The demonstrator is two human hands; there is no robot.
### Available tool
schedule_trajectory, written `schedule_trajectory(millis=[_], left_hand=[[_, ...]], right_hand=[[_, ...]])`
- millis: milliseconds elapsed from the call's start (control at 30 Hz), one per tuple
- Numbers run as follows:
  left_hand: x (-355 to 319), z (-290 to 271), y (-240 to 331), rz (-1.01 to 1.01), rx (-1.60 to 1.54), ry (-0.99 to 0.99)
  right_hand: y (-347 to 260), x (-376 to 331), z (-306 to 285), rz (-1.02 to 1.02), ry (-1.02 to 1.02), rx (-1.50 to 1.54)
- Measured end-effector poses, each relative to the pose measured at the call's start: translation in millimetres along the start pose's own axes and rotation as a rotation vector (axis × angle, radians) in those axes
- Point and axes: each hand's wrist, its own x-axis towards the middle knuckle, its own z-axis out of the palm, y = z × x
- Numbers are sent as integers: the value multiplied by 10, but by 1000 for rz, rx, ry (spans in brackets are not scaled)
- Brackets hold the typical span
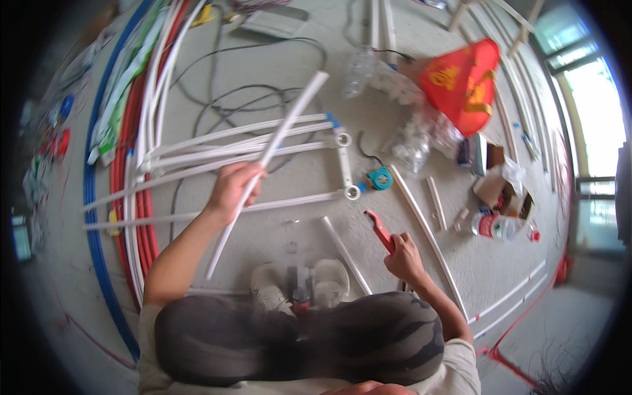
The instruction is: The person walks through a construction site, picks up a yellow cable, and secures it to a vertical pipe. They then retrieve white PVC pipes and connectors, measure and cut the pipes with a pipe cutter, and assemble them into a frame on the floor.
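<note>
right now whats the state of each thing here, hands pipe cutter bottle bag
left hand: closed around the white pipe
white pipe: held up, tilted, off the floor
right hand: gripping the red cutter
red cutter: held, jaws look open
plastic bottle: lying on its side
red bag: slumped on the floor

A long white pipe (266, 161) held slanting above the floor; red pipe cutter (382, 232) raised beside it.

Left hand (232, 185): closed around a white plastic pipe (276, 155), held slanting above the concrete floor (276, 66). Right hand (403, 258): gripping a red pipe cutter (380, 230). Floor: jointed white pipes (250, 141), red bag (464, 82).
</note>
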Motion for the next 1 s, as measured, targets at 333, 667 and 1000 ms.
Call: schedule_trajectory(millis=[333, 667, 1000], left_hand=[[-37, 394, 115, 423, 651, -46], [114, 640, -128, 629, 823, -135], [345, 1307, -280, 665, 822, -382]], right_hand=[[-1337, 563, 76, -265, -137, 555], [-1492, 624, 339, -256, -185, 667], [-1077, 293, 215, -129, -32, 730]])
